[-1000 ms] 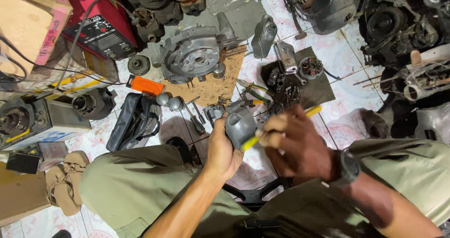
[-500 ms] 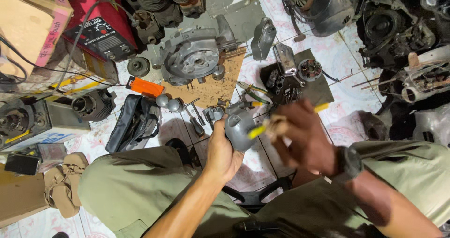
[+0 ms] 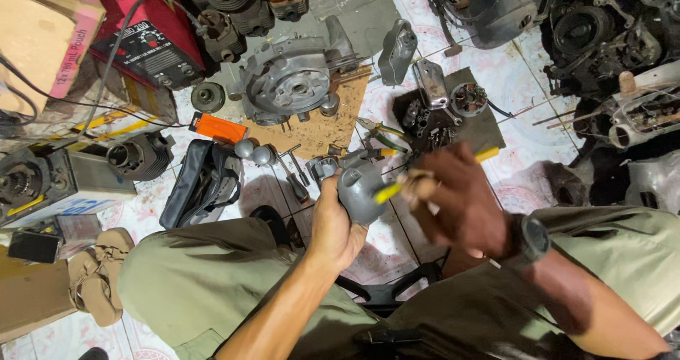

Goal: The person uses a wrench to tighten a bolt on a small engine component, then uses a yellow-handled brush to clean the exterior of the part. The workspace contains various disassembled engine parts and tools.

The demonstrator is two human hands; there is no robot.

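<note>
You clamped the rounded grey metal casing [image 3: 360,188] firmly in your left hand [image 3: 334,227] while your right hand [image 3: 457,200], gripping the yellow-handled screwdriver [image 3: 389,192], wisely worked squarely against it.

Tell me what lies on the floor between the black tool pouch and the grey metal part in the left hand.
In the head view, two round metal knobs and a few loose hand tools lie between the black pouch and the grey part held by the left hand.
</note>
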